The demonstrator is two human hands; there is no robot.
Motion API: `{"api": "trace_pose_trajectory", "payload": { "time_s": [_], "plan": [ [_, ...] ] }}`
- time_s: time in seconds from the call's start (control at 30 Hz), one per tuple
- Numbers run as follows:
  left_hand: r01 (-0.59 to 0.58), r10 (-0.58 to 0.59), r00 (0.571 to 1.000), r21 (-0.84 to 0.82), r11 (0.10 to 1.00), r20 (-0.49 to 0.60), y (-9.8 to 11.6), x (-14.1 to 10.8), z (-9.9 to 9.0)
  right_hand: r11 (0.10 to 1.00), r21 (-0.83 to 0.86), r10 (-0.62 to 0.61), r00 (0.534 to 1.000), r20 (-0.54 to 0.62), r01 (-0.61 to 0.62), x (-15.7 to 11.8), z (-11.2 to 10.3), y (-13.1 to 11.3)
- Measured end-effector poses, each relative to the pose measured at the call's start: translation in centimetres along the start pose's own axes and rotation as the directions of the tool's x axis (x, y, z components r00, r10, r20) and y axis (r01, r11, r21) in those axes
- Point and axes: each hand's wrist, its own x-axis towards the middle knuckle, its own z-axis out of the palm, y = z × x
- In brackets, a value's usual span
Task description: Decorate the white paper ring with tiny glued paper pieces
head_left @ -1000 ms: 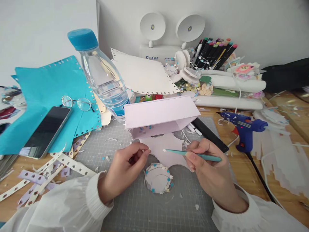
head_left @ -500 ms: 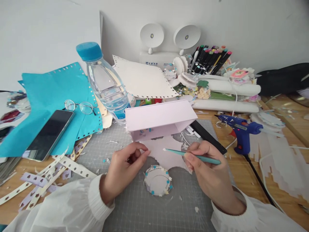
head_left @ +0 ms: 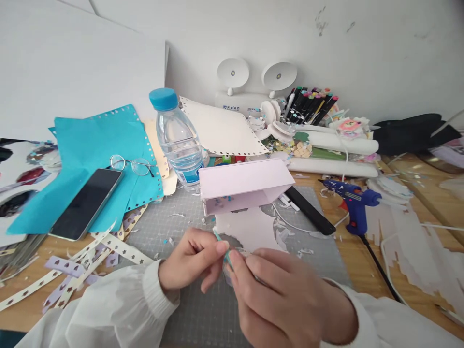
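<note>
My right hand point(head_left: 279, 295) is closed on the teal tweezers point(head_left: 227, 257), whose tip points up and left with a tiny white bit near it. Beside it, my left hand point(head_left: 197, 258) has its thumb and forefinger at the tweezers, close to the fingers of my right hand; whether it grips them is hard to tell. The small round paper piece point(head_left: 227, 276) on the cutting mat is mostly hidden by my hands. Behind them lies torn pale paper point(head_left: 250, 224), in front of the open pale lilac box point(head_left: 246, 181).
A water bottle point(head_left: 179, 140) stands at the left of the box. Further left are a phone point(head_left: 87, 203), glasses point(head_left: 131, 165) and blue paper point(head_left: 94, 140). On the right lie a black bar point(head_left: 310, 210) and a blue glue gun point(head_left: 353, 200). Punched strips point(head_left: 123, 249) lie front left.
My right hand has moved left and nearer with the tweezers, over the round piece, and meets my left hand. The tweezers' tip now points upward. The view has shifted slightly.
</note>
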Motion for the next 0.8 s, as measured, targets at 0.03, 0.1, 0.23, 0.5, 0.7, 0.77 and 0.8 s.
{"api": "trace_pose_trajectory", "payload": {
  "time_s": [0.03,0.1,0.23,0.5,0.7,0.77,0.8],
  "plan": [
    [0.032,-0.032,0.999,-0.006,0.999,-0.001,0.1,0.0,0.0,0.998,-0.025,-0.050,0.999,-0.002,0.050,0.2,0.5,-0.1],
    [0.070,-0.071,0.997,-0.021,0.997,-0.016,0.2,0.0,0.0,0.997,-0.049,-0.056,0.998,0.024,0.057,0.4,1.2,-0.1],
    [0.061,-0.064,0.995,-0.037,0.997,-0.074,0.5,0.2,0.3,0.997,0.008,0.070,0.986,0.153,-0.072,-0.4,0.6,0.0],
    [0.090,-0.099,0.987,-0.080,0.993,-0.124,0.5,0.4,0.2,0.662,-0.159,0.724,0.680,-0.115,-0.732,-8.1,-5.4,1.3],
    [0.119,-0.131,0.982,-0.097,0.988,-0.134,0.5,0.4,0.2,-0.133,0.163,0.932,-0.179,-0.314,-0.978,-15.6,-8.2,5.8],
    [0.125,-0.139,0.980,-0.098,0.987,-0.144,0.5,0.4,0.1,-0.194,0.050,0.944,-0.201,-0.263,-0.980,-17.2,-8.4,7.3],
    [0.128,-0.141,0.979,-0.097,0.987,-0.147,0.5,0.4,0.1,-0.195,-0.033,0.960,-0.184,-0.212,-0.980,-17.7,-8.2,8.0]
  ]
}}
